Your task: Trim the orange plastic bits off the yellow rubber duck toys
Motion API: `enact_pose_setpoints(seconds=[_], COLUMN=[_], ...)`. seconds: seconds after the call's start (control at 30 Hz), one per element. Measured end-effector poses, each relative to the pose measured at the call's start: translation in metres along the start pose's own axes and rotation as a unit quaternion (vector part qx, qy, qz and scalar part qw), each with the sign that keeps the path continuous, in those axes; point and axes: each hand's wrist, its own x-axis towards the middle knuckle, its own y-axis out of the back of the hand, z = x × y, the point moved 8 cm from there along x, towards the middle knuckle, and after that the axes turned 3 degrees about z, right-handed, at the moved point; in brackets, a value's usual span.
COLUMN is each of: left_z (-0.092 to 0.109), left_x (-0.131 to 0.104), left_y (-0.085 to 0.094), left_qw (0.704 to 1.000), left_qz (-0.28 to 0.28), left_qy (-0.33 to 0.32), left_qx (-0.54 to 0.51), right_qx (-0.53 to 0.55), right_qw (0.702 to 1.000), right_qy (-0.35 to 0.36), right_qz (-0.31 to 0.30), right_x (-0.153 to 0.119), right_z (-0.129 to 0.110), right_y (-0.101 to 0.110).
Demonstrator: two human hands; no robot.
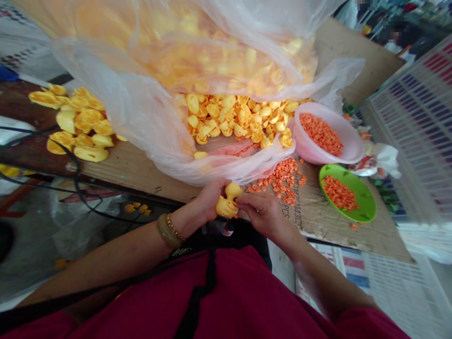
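My left hand (211, 198) is closed around a yellow plastic duck head (226, 207) with an orange beak, held at the cardboard's near edge. A rounded yellow piece (233, 190) sticks up just above the head, also at my left fingers. My right hand (263, 212) pinches thumb and fingers together against the right side of these pieces; whatever lies between the fingertips is hidden. Small orange beak pieces (286, 181) are scattered on the cardboard beyond my right hand. Yellow shell pieces (233, 115) spill from the mouth of a large clear plastic bag (141, 122).
A pink bowl (348, 141) and a green bowl (369, 205) hold orange pieces at the right. Larger yellow shells (86, 120) are piled at the left beside black cables (76, 165). White plastic crates (420, 117) stand at the right, beyond the cardboard (328, 235).
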Motion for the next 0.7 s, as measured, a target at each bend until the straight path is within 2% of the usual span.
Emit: enact_pose_setpoints(seconds=[0.17,0.27,0.47,0.6,0.7], left_z=[0.003,0.005,0.010,0.017,0.022], left_x=[0.001,0.000,-0.004,0.001,0.006], left_y=[-0.001,-0.001,-0.007,-0.007,-0.011], left_qw=[1.000,0.999,0.999,0.998,0.999], left_qz=[0.004,0.011,0.004,0.047,0.021], left_qy=[0.005,0.013,0.023,-0.009,-0.034], left_qx=[0.014,0.027,0.033,0.042,0.035], right_qx=[-0.122,-0.156,-0.222,-0.250,-0.238], right_qw=[0.990,0.981,0.963,0.959,0.968], right_qy=[0.032,0.048,0.082,0.084,0.057], right_qz=[-0.065,-0.104,-0.131,-0.104,-0.053], right_x=[0.005,0.006,0.012,0.016,0.016], right_z=[-0.015,-0.020,-0.026,-0.025,-0.022], right_y=[-0.005,-0.010,-0.013,-0.017,-0.025])
